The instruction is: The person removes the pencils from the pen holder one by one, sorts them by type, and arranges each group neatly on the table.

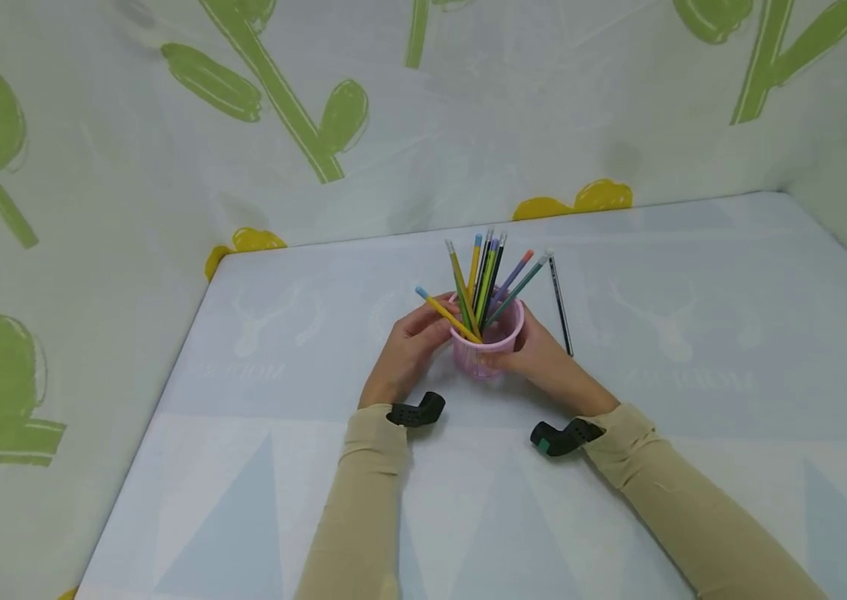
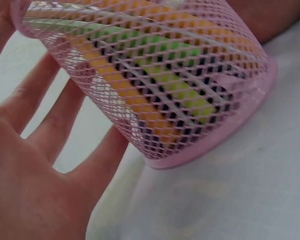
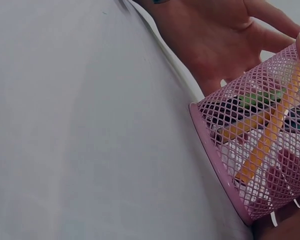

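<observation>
A pink mesh pencil cup (image 1: 482, 365) stands between both hands, filled with several pencils (image 2: 155, 82) in yellow, green, black, purple and teal. My left hand (image 1: 410, 346) holds the cup's left side near the rim, its fingers spread along the mesh and its palm apart from it. A yellow pencil (image 1: 438, 307) with a blue eraser end leans out over those fingers. From the right, my right hand (image 1: 547, 358) grips the cup, thumb across the front and other fingers mostly hidden behind. In the right wrist view, the cup's base rim (image 3: 217, 165) is by the tabletop.
One black pencil (image 1: 560, 304) lies on the table (image 1: 243, 392) just right of the cup, close to my right hand. Behind the table's far edge hangs a pale wall covering (image 1: 483, 125) with green leaf prints. Each wrist wears a black camera mount (image 1: 418, 410).
</observation>
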Demonstrator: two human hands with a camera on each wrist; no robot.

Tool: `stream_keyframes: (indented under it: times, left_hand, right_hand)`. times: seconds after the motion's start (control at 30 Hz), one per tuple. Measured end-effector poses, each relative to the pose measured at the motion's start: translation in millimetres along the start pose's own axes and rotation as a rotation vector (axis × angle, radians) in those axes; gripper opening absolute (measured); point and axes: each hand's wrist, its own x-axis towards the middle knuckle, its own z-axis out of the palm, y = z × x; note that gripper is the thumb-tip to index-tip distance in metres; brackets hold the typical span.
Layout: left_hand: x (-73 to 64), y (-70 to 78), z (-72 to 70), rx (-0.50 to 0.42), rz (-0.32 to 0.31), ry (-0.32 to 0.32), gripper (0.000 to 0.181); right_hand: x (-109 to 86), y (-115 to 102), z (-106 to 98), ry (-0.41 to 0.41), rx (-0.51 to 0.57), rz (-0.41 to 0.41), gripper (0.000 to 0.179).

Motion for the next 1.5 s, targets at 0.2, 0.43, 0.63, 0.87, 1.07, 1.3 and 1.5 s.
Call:
stream_keyframes:
  times: [0.2, 0.43, 0.63, 0.87, 1.07, 1.3, 1.5]
  left_hand:
    - [-1.7, 1.1, -3.8, -0.014, -0.01, -0.014, 0.026]
    - [0.2, 1.0, -2.3, -0.02, -0.014, -0.044, 0.029]
    - [1.8, 2.1, 0.2, -0.029, -0.012, -0.034, 0.032]
    - [1.8, 2.1, 0.4, -0.032, -0.018, -0.013, 0.035]
    - [1.0, 2.8, 0.6, -0.028, -0.002, 0.008, 0.035]
    - [2.4, 1.4, 0.4, -0.087, 0.046, 0.022, 0.02]
    - [3.5, 1.0, 0.2, -0.117, 0.08, 0.03, 0.017]
  right_hand:
    - [1.2, 3, 1, -0.015, 0.009, 0.008, 0.085]
    - [1.0, 0, -1, -0.01, -0.004, 0.034, 0.084]
    - [-1.6, -9, -1, -0.015, -0.01, 0.029, 0.085]
    - [1.0, 2, -3, -0.015, -0.005, 0.033, 0.084]
    - [-0.2, -5, -1, -0.022, 0.007, 0.05, 0.083]
    - [-6.9, -24, 2, -0.024, -0.029, 0.058, 0.082]
    - [-7.1, -24, 2, -0.025, -0.035, 0.042, 0.082]
